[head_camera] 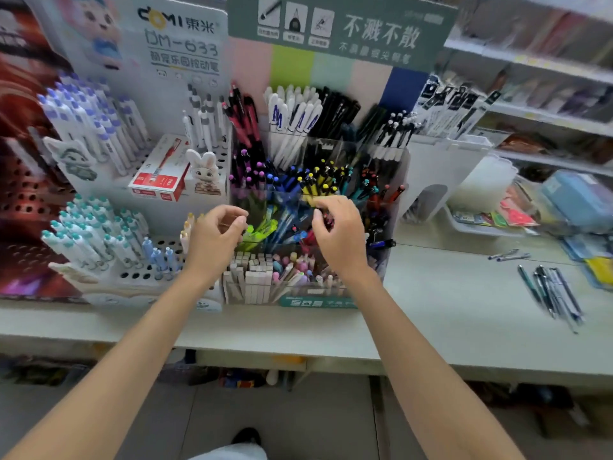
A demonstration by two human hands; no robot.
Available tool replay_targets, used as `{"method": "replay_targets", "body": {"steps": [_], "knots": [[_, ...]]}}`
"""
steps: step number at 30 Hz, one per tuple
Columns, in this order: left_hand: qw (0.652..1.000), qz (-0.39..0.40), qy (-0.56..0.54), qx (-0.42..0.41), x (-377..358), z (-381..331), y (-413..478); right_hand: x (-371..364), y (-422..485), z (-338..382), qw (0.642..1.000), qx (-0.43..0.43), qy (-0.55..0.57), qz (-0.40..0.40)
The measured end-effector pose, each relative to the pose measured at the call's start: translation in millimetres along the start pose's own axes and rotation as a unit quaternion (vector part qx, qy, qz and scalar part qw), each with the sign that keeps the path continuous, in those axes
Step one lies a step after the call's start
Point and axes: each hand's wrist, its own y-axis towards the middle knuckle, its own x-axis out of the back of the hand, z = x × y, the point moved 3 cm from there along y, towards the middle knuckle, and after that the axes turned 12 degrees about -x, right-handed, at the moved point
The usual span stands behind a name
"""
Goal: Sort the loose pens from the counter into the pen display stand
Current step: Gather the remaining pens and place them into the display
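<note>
Counter [464, 293], pale, runs the full width of my feed. Shelves [547, 71] at back right are too blurred to read.

White perforated rack [139, 273] on the left. Its backboard reads "DOMI 東米" and "DM-633", the smaller line under it is not legible. It holds white pens with purple, teal and grey caps.

Pen display stand [396, 180], clear and tiered, sits on the counter in the middle, touching the white rack. Green header board [341, 28] above it reads "不溅不散"; the small print is unreadable. Tiers carry white, black, purple-tipped, yellow-tipped, teal and red pens, with pastel ones in front.

Left hand [215, 237] is over the stand's left edge. Its fingers are curled, thumb close to forefinger; I cannot tell if they pinch anything. Right hand [338, 234] is over the middle tier at the yellow-tipped pens, fingers curled in. Whether they grip a pen, I cannot tell.

Red-and-white box [159, 174] lies on the white rack, print too small to read.

Loose pens [554, 293], dark, lie in a bunch on the counter, well apart to the right of the stand. Two more pens [507, 255] lie behind them.

Rabbit figure [204, 171] stands just beside the box.
</note>
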Motion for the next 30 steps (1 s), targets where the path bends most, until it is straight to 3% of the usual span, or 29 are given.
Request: {"method": "replay_targets", "body": {"steps": [8, 18, 24, 30], "knots": [[0.988, 0.122, 0.024, -0.094, -163, -78, -8, 170, -41, -160, 0.973, -0.185, -0.106, -0.086], [0.931, 0.325, 0.147, -0.079, -454, -129, -82, 366, -120, -346, 0.901, -0.347, -0.256, 0.045], [0.919, 0.360, 0.149, -0.057, -564, -133, -104, 432, -134, -445, 0.877, -0.407, -0.249, 0.054], [0.936, 0.327, 0.128, -0.013, -675, -119, -61, 449, -102, -541, 0.875, -0.428, -0.215, 0.068]]}}
